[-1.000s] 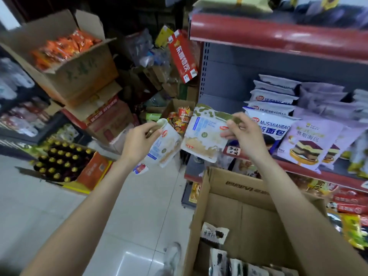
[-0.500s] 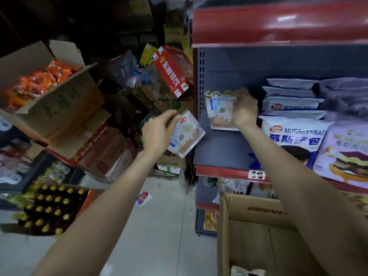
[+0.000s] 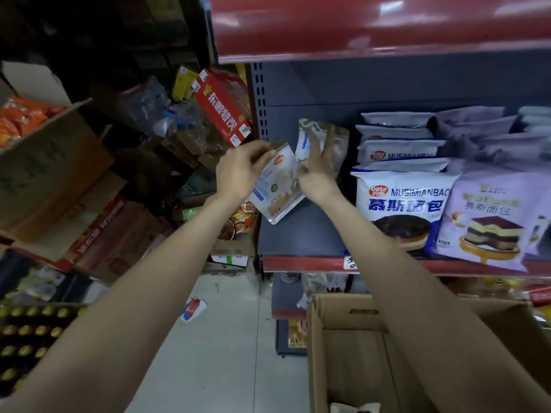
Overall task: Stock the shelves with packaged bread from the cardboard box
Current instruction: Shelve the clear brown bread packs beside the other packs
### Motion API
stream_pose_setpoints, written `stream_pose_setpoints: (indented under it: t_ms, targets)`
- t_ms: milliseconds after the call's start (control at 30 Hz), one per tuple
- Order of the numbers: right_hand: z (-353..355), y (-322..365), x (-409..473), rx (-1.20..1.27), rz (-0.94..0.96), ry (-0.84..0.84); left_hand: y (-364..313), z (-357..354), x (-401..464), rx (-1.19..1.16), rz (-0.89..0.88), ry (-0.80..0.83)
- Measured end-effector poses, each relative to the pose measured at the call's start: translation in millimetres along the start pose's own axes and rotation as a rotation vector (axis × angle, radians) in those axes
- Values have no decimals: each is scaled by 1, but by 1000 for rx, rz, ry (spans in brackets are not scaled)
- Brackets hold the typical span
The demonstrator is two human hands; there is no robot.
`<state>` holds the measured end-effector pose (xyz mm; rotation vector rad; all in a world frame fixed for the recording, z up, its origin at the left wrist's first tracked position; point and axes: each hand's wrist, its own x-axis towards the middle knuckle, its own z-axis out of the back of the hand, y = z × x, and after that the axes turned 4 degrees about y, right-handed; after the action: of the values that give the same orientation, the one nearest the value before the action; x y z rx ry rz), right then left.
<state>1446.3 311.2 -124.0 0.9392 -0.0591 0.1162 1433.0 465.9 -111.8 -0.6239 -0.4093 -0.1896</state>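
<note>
left hand grips bread pkt; right hand fingers spread, hiding 2nd pkt.

The right hand covers much of the bread packet standing on the shelf, so its print cannot be read. The cardboard box is cut off by the bottom edge, its contents mostly unseen. Both arms leave the frame.
</note>
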Motion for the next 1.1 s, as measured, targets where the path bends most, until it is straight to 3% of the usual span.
stream_pose_setpoints:
  t_ms: [67,200,333,400,500,633,733,867,1100]
  targets:
    - [-7,-7,-20,54,21,41,-4,-5,8,-18,-21,36]
    - [-22,-29,-39,150,45,-115,-18,-12,26,-57,-125,96]
    - [-30,-45,-41,-72,-64,-240,-32,-37,39,206,-224,103]
    - [-35,-53,-40,-169,-68,-255,-30,-48,30,211,-120,37]
    - [-45,-67,-41,-199,-20,-275,-18,-56,-5,-146,130,-57]
    - [-58,-82,-40,-180,-39,-281,-7,-71,-37,-424,449,170]
    - [-63,-86,-31,-180,-33,-283,-9,-79,-38,-644,523,328]
    - [-59,-86,-20,-174,-40,-206,-19,-81,-30,-839,578,355]
    - [-46,-70,-75,-156,44,-62,-7,-75,-62,-670,537,231]
